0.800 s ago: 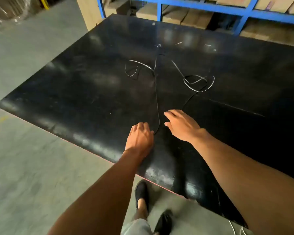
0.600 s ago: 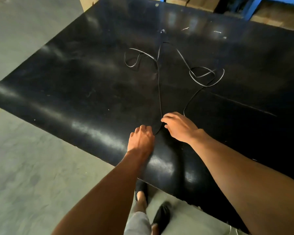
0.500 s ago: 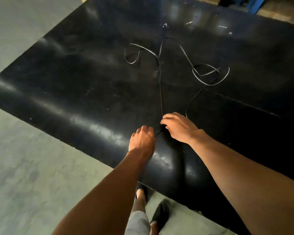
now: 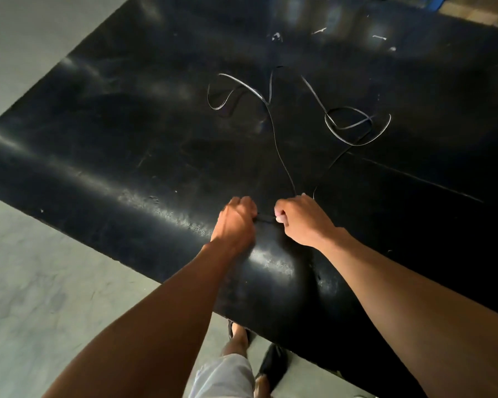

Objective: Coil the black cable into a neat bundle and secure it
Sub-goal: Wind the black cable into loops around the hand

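A thin black cable (image 4: 273,130) lies sprawled over the black table (image 4: 127,145). It makes one loose loop at the far left and a tangled loop at the far right, and two strands run back toward me. My left hand (image 4: 236,222) and my right hand (image 4: 299,219) are side by side near the table's front edge. Both have curled fingers and pinch a short stretch of the cable held taut between them. One strand rises from my right hand toward the far loops.
The table's glossy front edge (image 4: 156,214) runs diagonally from left to lower right. Grey concrete floor (image 4: 41,282) lies left of it. My feet in dark shoes (image 4: 270,366) stand below the edge. Small white scraps (image 4: 319,31) lie at the table's far side.
Both hands were flat and apart on the table; now their fingers have curled and taken hold of the cable's near stretch. My view has tilted down and closer.
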### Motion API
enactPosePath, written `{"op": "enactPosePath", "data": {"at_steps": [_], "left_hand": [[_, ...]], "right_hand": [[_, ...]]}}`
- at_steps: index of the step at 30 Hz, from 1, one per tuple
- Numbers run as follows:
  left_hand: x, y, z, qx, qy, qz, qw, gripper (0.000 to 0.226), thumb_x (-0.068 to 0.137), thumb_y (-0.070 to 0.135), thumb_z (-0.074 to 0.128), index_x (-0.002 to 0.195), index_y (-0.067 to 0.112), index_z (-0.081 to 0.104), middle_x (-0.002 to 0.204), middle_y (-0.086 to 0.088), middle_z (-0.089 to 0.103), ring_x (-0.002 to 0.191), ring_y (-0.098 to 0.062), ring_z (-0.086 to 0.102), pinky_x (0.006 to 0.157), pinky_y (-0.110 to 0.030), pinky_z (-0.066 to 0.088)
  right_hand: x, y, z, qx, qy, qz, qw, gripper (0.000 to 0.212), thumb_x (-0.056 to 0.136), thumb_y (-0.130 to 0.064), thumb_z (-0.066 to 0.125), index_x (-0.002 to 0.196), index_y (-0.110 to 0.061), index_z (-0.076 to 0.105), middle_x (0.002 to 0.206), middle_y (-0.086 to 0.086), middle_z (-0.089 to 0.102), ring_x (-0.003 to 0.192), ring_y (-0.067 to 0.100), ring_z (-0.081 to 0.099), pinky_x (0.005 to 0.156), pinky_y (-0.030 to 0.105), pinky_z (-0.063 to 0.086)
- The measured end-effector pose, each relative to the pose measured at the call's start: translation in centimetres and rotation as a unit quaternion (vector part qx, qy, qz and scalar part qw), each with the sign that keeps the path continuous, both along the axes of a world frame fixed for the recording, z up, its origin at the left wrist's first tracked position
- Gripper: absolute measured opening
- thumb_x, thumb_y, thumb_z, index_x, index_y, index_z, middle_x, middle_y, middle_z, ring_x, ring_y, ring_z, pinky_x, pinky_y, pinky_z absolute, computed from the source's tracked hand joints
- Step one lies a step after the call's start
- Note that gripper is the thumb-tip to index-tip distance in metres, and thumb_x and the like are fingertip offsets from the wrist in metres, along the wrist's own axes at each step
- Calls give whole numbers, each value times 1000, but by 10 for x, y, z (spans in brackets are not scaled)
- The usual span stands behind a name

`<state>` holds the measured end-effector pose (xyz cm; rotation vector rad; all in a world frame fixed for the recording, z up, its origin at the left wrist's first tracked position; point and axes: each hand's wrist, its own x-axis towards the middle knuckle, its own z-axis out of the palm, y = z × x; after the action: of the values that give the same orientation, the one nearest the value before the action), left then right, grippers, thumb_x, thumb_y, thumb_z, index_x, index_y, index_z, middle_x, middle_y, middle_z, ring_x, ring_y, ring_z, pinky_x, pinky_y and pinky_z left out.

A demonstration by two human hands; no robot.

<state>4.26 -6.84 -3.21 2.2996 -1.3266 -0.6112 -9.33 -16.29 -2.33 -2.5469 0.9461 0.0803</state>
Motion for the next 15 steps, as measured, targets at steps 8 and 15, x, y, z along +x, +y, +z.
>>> {"op": "enactPosePath", "data": {"at_steps": [8,15], "left_hand": [[-3,-33,69,-153,434,202,865,18,89,-2,63,103,7,66,71,-5,61,57,-18,53,58,-30,45],[-33,-13,137,-148,663,119,725,35,93,22,45,117,9,67,77,-2,59,70,-15,57,72,-32,46]], "right_hand": [[-21,11,55,147,-226,-247,931,11,83,-15,62,76,-17,69,57,-6,62,62,20,62,67,34,51],[-52,38,114,165,-328,-241,898,15,86,-12,63,74,-16,70,58,-6,62,52,0,57,62,31,48]]}}
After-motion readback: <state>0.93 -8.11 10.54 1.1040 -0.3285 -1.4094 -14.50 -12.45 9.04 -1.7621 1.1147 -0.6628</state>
